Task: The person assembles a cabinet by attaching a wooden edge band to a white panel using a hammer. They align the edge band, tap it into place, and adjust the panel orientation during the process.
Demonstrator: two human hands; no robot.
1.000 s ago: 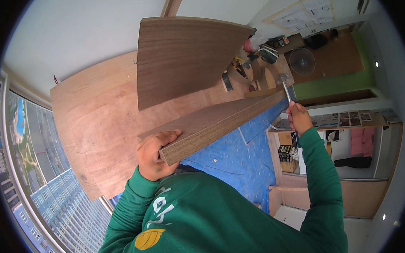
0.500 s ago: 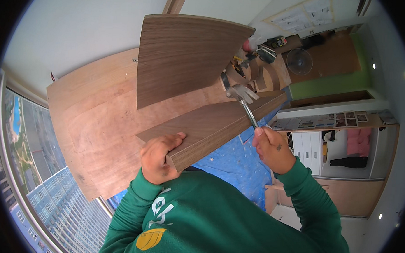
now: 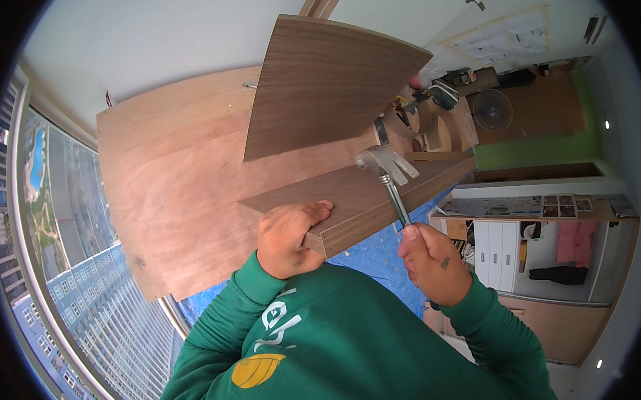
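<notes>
A long brown wood-grain board (image 3: pixel 378 195) with a thick edge lies slanted in front of me, its near end close to my chest. My left hand (image 3: pixel 289 234) grips that near end, fingers on the top face and palm at the side. In my right hand (image 3: pixel 436 261) is a claw hammer (image 3: pixel 396 196), held by its metal shaft. The hammer's head is up over the board, claw toward the right. Whether the head touches the board I cannot tell. Behind it, a second wood-grain panel (image 3: pixel 332 86) stands tilted upright on the plywood worktop (image 3: pixel 171 172).
Curved wooden strips (image 3: pixel 445 130) and tools crowd the worktop's far right end. Blue sheeting (image 3: pixel 378 263) covers the floor below. A round fan (image 3: pixel 493 110) and a white drawer unit (image 3: pixel 495 254) are off to the right. A window (image 3: pixel 63 189) fills the left side.
The whole view has shifted, moving most things to the right in the picture. The hammer head now appears farther left along the board, nearer my left hand. Both hands keep their holds.
</notes>
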